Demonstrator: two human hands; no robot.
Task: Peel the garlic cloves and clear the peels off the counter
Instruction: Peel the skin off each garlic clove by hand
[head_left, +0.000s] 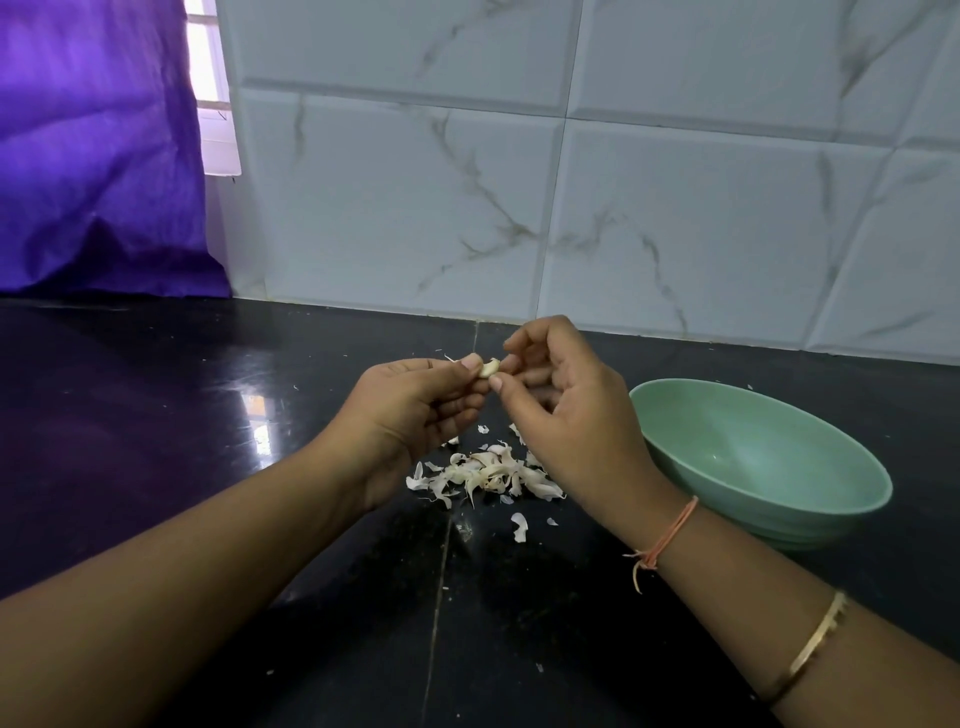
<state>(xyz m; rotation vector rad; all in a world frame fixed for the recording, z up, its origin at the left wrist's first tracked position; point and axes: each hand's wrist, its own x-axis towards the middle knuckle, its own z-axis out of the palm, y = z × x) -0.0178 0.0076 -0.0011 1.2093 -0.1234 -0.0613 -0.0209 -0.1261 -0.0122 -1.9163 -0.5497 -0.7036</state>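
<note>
Black polished stone counter (208, 519) nearest, with a thin seam running away down its middle. Reaching in from the two bottom corners, bare forearms; on the right one a gold bangle (815, 642), and further along, at the wrist, a knotted orange thread (670, 535).

Between the arms, lying on the stone, a loose white peel (519, 526), and just beyond it a small heap of peels (485, 475), papery and pale, with a few flakes scattered around.

Raised above the heap and clear of the stone, left hand (410, 410) and right hand (566, 410), meeting fingertip to fingertip. Pinched between them, a pale garlic clove (489, 368): left thumb and curled fingers closed on one end, right thumb and forefinger closed on the other. A wisp of skin sticking out beside the left thumb.

To the right of the heap, close by the right wrist, a pale green bowl (753, 441) standing on the counter.

Behind everything, white wall tiles (675, 208) veined like marble. Far left, a purple curtain (93, 156) hanging down to counter level, with a strip of bright window (208, 78) at its edge.
</note>
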